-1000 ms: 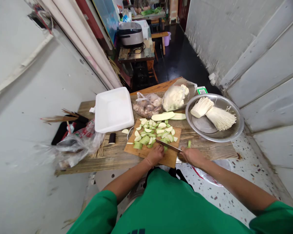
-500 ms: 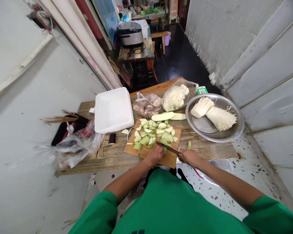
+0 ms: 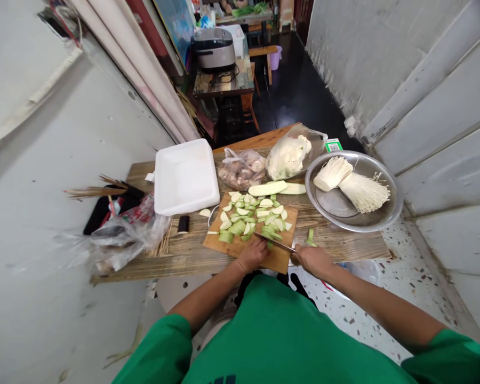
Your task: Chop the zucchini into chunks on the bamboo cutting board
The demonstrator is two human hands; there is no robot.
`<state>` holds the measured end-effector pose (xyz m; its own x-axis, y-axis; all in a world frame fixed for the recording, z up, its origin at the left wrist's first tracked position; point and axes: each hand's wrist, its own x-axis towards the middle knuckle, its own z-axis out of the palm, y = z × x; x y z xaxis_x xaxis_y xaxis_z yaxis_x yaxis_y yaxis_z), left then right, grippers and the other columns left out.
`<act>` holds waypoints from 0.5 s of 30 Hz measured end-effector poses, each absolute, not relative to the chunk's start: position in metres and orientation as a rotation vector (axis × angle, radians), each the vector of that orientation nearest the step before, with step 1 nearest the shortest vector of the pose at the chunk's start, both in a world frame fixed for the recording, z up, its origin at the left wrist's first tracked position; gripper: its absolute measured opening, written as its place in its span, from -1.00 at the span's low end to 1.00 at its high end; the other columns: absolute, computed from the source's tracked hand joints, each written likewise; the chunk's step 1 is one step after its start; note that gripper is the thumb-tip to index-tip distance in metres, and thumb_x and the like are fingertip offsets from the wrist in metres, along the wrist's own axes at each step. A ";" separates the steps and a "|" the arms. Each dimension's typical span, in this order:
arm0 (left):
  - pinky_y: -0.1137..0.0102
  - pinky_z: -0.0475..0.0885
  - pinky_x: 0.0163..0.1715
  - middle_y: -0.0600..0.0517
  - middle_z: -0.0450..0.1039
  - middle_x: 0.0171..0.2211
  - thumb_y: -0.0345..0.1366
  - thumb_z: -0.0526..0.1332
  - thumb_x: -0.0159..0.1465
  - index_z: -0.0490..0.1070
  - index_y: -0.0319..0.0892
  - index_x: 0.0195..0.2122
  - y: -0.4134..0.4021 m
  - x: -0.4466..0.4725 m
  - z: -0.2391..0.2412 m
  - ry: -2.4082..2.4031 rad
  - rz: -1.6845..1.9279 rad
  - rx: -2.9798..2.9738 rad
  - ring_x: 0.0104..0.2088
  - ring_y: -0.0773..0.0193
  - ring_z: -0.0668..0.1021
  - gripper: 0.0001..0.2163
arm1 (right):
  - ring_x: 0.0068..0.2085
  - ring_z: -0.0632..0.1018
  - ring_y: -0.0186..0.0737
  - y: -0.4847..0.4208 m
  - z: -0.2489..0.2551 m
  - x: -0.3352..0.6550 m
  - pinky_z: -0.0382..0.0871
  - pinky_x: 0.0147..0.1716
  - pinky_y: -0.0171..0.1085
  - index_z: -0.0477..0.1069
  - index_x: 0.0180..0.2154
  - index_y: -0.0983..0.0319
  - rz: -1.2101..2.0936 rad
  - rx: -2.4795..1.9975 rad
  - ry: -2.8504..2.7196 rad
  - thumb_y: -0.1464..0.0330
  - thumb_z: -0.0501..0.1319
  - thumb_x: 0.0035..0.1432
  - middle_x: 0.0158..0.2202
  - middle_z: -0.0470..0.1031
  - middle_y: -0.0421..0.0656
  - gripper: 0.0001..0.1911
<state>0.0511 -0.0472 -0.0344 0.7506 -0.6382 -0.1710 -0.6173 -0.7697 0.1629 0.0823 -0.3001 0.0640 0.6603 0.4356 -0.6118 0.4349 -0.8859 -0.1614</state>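
My right hand (image 3: 314, 260) is closed round the handle of a kitchen knife (image 3: 279, 244), whose blade points left across the wooden cutting board (image 3: 278, 261). Close beside the blade, the curled fingers of my left hand (image 3: 254, 255) press on a zucchini piece (image 3: 270, 244), mostly hidden by fingers and blade. Half-round zucchini slices (image 3: 237, 228) cover the far part of the board. Just beyond it lie two long halves of zucchini (image 3: 267, 188), pale cut face up on the nearer one. Green scraps (image 3: 310, 237) rest on the table right of the board.
On the wooden table (image 3: 200, 253) stand a white plastic tub (image 3: 186, 176), a bag of mushrooms (image 3: 243, 169), a bag of cauliflower (image 3: 287, 157) and a steel basin (image 3: 318, 205) holding enoki mushrooms (image 3: 362, 192). Skewers (image 3: 96, 192) and crumpled plastic (image 3: 124, 240) lie left. Walls flank both sides.
The view has shifted slightly. Both hands and the knife keep nearly the same place on the board, and the slices look unchanged.
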 end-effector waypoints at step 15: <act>0.26 0.53 -0.04 -0.18 0.53 0.00 -0.52 0.00 0.40 0.47 -0.23 -0.08 -0.043 0.044 -0.044 -0.918 -0.302 2.799 -0.01 0.11 0.53 -0.73 | -0.20 0.69 0.02 -0.300 0.074 0.072 0.32 -0.34 -0.24 0.41 0.04 0.30 1.015 -2.902 -0.827 0.23 -0.10 0.49 -0.24 0.67 0.06 -0.59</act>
